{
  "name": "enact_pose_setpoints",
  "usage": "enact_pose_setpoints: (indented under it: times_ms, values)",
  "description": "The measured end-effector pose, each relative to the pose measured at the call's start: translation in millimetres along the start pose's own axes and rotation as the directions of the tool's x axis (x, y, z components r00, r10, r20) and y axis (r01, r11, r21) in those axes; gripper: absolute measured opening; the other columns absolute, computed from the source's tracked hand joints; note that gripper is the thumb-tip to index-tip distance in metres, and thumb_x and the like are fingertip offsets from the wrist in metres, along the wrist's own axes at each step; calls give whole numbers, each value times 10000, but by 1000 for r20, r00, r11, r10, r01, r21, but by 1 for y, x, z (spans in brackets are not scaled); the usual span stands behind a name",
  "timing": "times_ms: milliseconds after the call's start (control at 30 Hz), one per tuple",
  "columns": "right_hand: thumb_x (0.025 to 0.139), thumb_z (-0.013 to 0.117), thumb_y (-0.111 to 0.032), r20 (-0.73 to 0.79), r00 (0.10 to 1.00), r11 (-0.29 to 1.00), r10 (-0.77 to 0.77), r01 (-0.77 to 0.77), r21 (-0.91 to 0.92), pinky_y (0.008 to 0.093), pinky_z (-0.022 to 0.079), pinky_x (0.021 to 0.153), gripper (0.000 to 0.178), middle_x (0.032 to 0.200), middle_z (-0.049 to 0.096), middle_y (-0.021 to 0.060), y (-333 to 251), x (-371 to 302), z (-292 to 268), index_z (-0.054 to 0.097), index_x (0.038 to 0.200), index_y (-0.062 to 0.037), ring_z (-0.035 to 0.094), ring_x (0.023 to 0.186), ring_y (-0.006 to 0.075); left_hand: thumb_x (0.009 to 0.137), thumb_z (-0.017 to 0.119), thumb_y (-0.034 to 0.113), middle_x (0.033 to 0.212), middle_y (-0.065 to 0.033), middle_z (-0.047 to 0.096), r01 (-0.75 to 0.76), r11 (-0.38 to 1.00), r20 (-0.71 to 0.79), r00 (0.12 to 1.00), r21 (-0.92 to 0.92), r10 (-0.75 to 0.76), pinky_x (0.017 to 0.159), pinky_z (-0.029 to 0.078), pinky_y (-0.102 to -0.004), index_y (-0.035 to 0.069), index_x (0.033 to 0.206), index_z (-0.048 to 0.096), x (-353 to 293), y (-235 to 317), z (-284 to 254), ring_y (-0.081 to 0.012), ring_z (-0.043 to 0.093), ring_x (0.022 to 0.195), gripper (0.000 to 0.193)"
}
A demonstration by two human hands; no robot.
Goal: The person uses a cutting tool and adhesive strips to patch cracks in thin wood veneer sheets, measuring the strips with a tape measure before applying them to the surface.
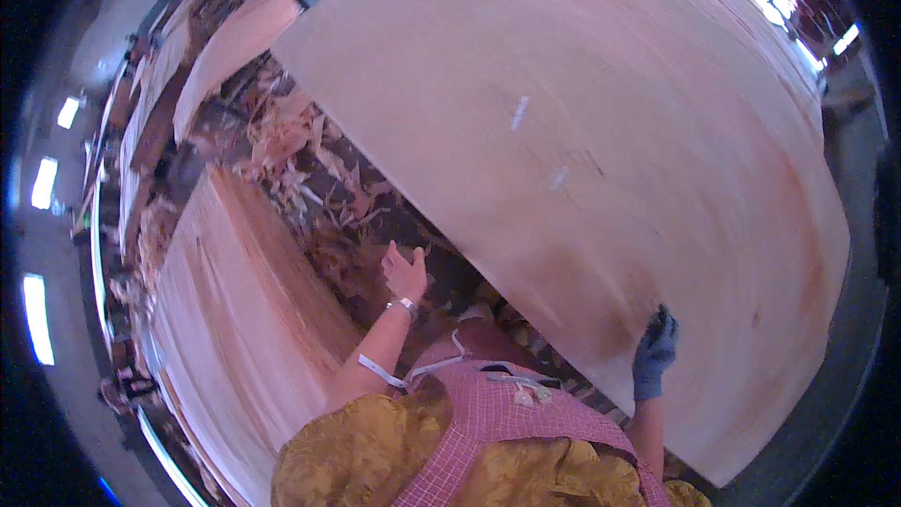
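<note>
The gloved right hand (655, 353) rests on the near end of the broad veneer sheet (610, 211), perhaps steadying it, grip unclear, while the bare left hand (405, 274), fingers parted and empty, hangs over veneer scraps (282, 134) beside a veneer stack (239, 319).

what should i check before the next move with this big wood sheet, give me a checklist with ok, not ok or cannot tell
1. Right hand covered: ok, it wears a grey-blue fabric glove.
2. Left hand covered: not ok, it is bare, with a silvery band at the wrist.
3. Right hand's grip on the broad, thin, pale wood sheet: cannot tell; it is at the near part, but firmness does not show.
4. Left hand on the sheet: not ok, it is apart from it.
5. Ground beside the sheet free of scraps: not ok, torn, peach-coloured wood scraps lie there.
</note>
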State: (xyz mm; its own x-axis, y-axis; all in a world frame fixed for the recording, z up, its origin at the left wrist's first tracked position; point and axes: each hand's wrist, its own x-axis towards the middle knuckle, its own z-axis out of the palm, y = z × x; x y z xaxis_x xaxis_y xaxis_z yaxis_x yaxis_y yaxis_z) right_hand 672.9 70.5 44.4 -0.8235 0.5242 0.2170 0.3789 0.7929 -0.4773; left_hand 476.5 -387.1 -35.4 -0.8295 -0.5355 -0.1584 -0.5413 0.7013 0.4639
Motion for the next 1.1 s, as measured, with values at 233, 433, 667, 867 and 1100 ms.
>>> enact_pose_setpoints:
  times_ms: [233, 433, 667, 867, 1100]
  values:
    - [890, 649, -129, 209, 798, 825, -565, 549, 134, 423, 512, 746, 314, 1024, 641, 120, -163, 94, 111, 624, 1201, -93, 607, 931, 322, 860, 586, 507, 1459, -253, 377, 387, 917, 235, 904, -97, -357, 1044, 391, -539, 100, 1434, 398, -20, -147, 17, -448, 479, 1256, 728]
    - [901, 611, -118, 310, 593, 615, -743, 788, -31, 425, 513, 769, 363, 1019, 634, 122, -262, 148, 205, 586, 1262, -98, 609, 945, 331, 872, 603, 453, 1166, -230, 640, 447, 882, 443, 828, -152, -343, 985, 458, -436, 42, 1271, 567, -68, -205, 42, -377, 577, 1163, 573]
    - [931, 537, -37, 307, 617, 680, -725, 711, 180, 378, 501, 858, 379, 1105, 628, 153, -261, 147, 250, 574, 1306, -75, 614, 1010, 304, 899, 642, 388, 1124, -193, 659, 451, 875, 486, 813, -176, -321, 902, 498, -439, 28, 1211, 585, -100, -315, 165, -333, 624, 1039, 480]
    - [1021, 455, -66, 327, 683, 751, -653, 637, 171, 327, 463, 931, 307, 1213, 627, 131, -253, 140, 249, 576, 1297, -6, 583, 1086, 218, 862, 648, 373, 1108, -190, 671, 339, 910, 515, 839, -239, -177, 928, 490, -445, 53, 1182, 626, -89, -371, 290, -348, 632, 1030, 453]
    - [1072, 379, -231, 394, 763, 827, -512, 562, -13, 340, 332, 1109, 410, 1419, 492, 133, -212, 158, 240, 458, 1396, 8, 465, 1288, 229, 839, 653, 424, 1154, -205, 668, 281, 920, 557, 826, -273, -87, 984, 471, -448, 98, 1270, 620, -13, -339, 443, -383, 625, 1078, 541]
